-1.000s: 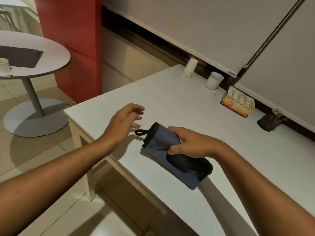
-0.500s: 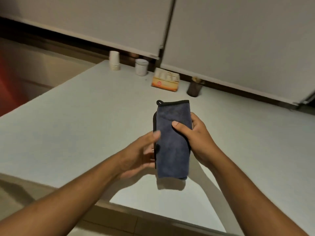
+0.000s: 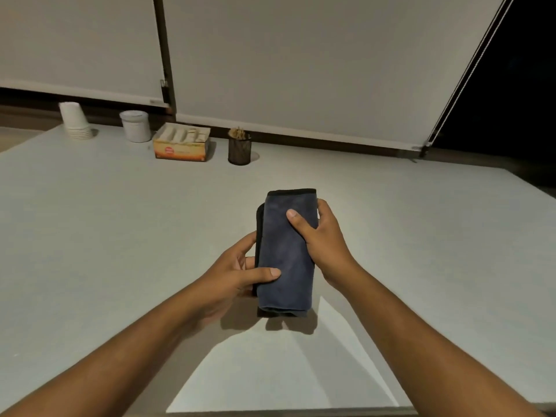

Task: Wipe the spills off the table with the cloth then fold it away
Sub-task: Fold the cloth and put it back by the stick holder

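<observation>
Across the wide pale grey desk [image 3: 105, 236] we have bare room on every side, with no spill that we can see; its near edge runs just under our forearms. Above its middle we hold the folded dark blue microfibre cloth [image 3: 285, 257], lifted enough to cast a shadow. Our right hand [image 3: 322, 239] is closed round its upper right side, thumb on top; our left hand [image 3: 237, 272] is closed on the lower left edge, thumb pressed to the face. If either grip slackens, we judge the layers could slip apart. Along the back edge stand stacked white paper cups [image 3: 75, 121], a white tub [image 3: 136, 126], an orange sachet box [image 3: 182, 145] and a black mesh holder [image 3: 239, 150], all well apart from the cloth.
</observation>
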